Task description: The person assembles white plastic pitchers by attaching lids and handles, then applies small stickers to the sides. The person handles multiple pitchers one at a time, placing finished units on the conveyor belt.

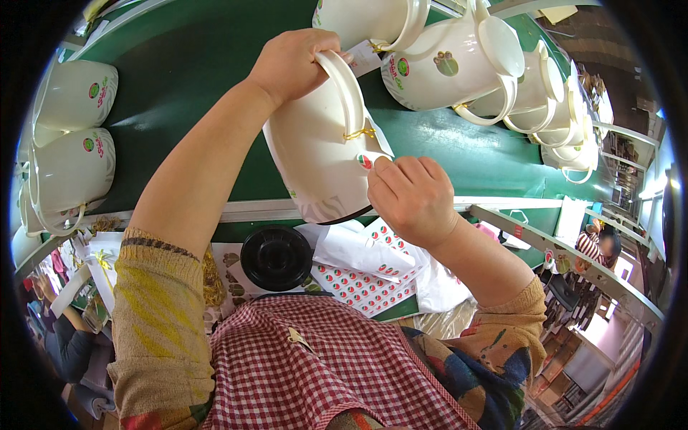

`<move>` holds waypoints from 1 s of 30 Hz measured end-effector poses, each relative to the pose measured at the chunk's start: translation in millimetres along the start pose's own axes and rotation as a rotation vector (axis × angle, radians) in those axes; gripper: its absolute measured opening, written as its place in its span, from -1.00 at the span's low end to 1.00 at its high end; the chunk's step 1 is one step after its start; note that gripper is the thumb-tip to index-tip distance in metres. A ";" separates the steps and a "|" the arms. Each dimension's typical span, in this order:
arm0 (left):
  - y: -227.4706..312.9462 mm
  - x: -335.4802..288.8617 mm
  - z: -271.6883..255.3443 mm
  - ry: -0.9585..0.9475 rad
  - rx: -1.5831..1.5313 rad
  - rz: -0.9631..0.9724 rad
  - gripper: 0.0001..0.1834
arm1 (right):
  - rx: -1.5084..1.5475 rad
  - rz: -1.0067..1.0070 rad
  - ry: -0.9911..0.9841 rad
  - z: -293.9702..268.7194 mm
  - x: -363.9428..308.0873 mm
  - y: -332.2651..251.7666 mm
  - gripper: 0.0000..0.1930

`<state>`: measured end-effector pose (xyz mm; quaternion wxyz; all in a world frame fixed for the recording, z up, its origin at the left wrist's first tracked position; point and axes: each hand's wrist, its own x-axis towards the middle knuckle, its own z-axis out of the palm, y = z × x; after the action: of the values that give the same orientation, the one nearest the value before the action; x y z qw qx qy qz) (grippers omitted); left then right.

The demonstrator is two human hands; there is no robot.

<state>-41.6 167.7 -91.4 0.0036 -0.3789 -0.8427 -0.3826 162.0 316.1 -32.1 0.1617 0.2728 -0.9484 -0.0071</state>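
With my left hand I hold the pail beyond the lid; my right hand, curled narrow, meets its sticker. Likely sticking it on; next calls for smoothing.

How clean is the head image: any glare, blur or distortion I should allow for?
Head view: pale sheen on the green tabletop, and a light glares at the right edge; head view: fisheye curvature warps the pitchers at far left; head view: the right hand and held pitcher look reasonably sharp.
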 end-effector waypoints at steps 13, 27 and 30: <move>0.0 2.2 3.2 0.020 0.008 0.019 -0.79 | 0.104 0.052 -0.122 -3.9 -0.8 -2.5 -0.86; 0.8 0.0 3.1 0.017 -0.027 0.052 -0.78 | 0.180 0.568 -0.056 19.8 -32.1 -23.5 -0.33; -5.0 -3.9 -5.6 -0.023 -0.067 0.018 -0.74 | 0.382 0.783 0.149 16.2 -64.6 -17.6 -0.45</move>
<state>-43.7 159.5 -91.8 -0.0154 -0.3906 -0.8259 -0.4062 217.7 333.5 -68.7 0.1669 -0.0823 -0.9503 0.2498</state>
